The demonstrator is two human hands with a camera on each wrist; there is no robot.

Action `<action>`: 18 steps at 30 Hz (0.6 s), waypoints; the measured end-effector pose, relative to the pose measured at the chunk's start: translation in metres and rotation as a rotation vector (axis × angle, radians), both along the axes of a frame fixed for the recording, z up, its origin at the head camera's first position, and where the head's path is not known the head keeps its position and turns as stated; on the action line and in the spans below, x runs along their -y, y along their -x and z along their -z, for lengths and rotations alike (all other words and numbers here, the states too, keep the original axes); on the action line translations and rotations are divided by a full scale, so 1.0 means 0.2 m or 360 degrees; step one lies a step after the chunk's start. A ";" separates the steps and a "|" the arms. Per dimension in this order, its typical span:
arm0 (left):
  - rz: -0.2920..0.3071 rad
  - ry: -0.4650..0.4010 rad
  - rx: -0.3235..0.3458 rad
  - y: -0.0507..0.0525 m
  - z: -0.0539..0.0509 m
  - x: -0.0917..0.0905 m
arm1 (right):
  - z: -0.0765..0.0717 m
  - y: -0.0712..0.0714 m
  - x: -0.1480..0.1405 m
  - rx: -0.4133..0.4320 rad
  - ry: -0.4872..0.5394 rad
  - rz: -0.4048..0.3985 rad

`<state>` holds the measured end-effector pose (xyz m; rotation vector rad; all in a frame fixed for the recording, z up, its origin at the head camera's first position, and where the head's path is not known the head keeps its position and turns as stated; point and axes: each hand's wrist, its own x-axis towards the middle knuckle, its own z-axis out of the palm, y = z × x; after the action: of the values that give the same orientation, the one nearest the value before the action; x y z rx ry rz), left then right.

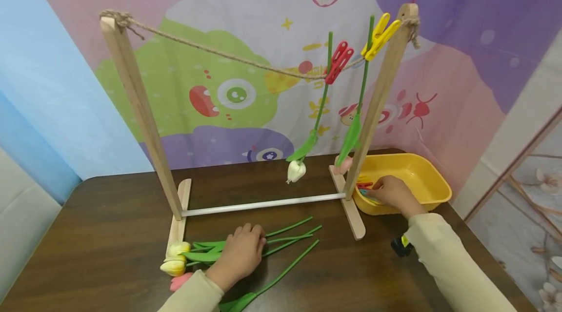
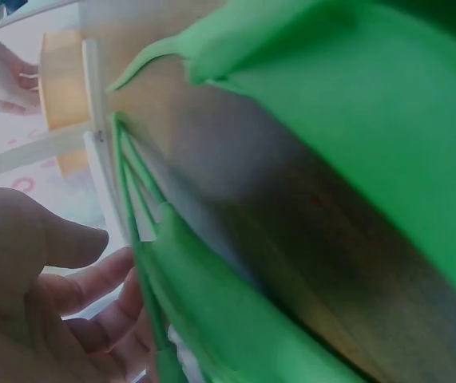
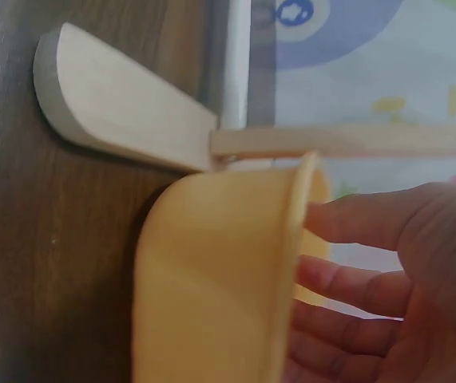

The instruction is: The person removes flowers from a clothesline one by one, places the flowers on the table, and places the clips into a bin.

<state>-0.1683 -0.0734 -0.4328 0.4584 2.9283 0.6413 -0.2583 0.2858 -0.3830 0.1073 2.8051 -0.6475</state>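
My left hand (image 1: 241,253) lies over the green stems of several artificial tulips on the table, its fingers touching them. In the left wrist view, the thumb of the left hand (image 2: 44,295) stands apart from the stems (image 2: 136,199). Yellow-white tulip heads (image 1: 175,264) and a pink one (image 1: 181,281) lie left of this hand. My right hand (image 1: 395,194) reaches into a yellow basin (image 1: 421,158), at some coloured clothespins (image 1: 364,185). In the right wrist view, the fingertips of the right hand (image 3: 387,279) are partly hidden behind the basin's rim.
A wooden frame (image 1: 142,107) with a white crossbar (image 1: 263,204) stands behind the flowers. From its sagging rope (image 1: 219,53) a white tulip (image 1: 296,170) hangs by a red clothespin (image 1: 339,62); a pink tulip (image 1: 343,164) hangs by a yellow one (image 1: 381,39).
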 end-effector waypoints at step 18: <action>-0.0067 -0.0184 -0.0140 0.04 -0.09 0.02 | -0.19 -0.16 0.22 -0.0332 0.0033 -0.0230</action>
<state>-0.1760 -0.0775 -0.4148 0.4483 3.0018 0.8200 -0.2273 0.2421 -0.3456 -0.1754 2.9676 -0.6891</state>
